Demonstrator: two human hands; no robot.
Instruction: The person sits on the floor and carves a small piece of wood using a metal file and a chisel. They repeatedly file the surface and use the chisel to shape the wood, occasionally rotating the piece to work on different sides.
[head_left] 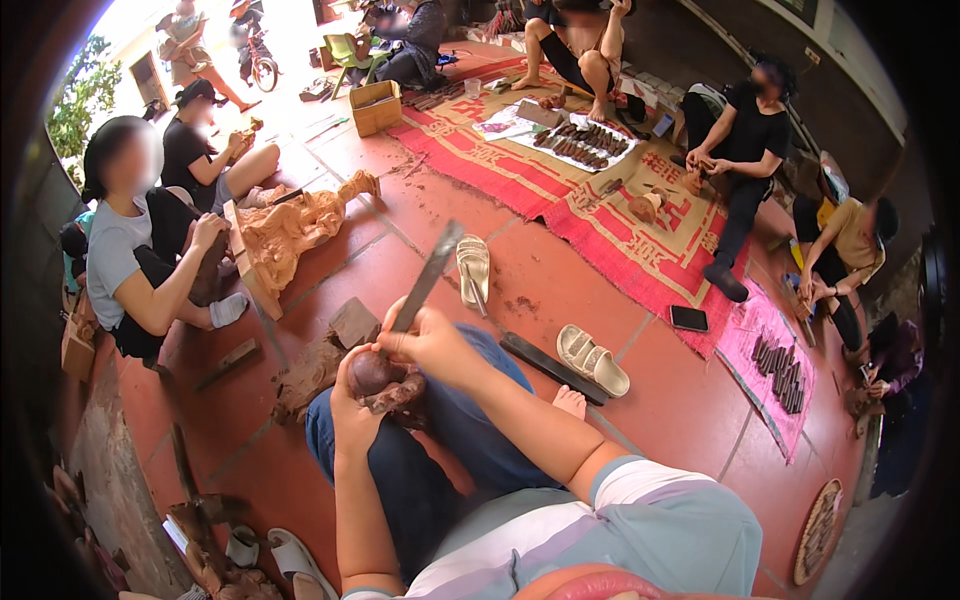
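Observation:
Against my lap, my left hand (352,410) grips a dark reddish-brown wood carving (373,372) with a smooth round top and knobbly shapes below. My right hand (428,345) is closed around a long flat metal carving tool (432,275), which slants up and away to the right. The tool's lower end meets the carving's upper side near my left fingertips; the exact contact is hidden by my fingers. Beside the carving, just beyond my left knee, lie a rough brown wood piece (312,375) and a squarish block (354,323).
A dark bar (552,368) and a pair of beige sandals (592,360) (473,270) lie ahead on the tiles. Left, a person works at a large orange-brown wood carving (300,235). A red patterned mat (640,250), a phone (689,318) and a pink cloth (765,400) with tools lie right.

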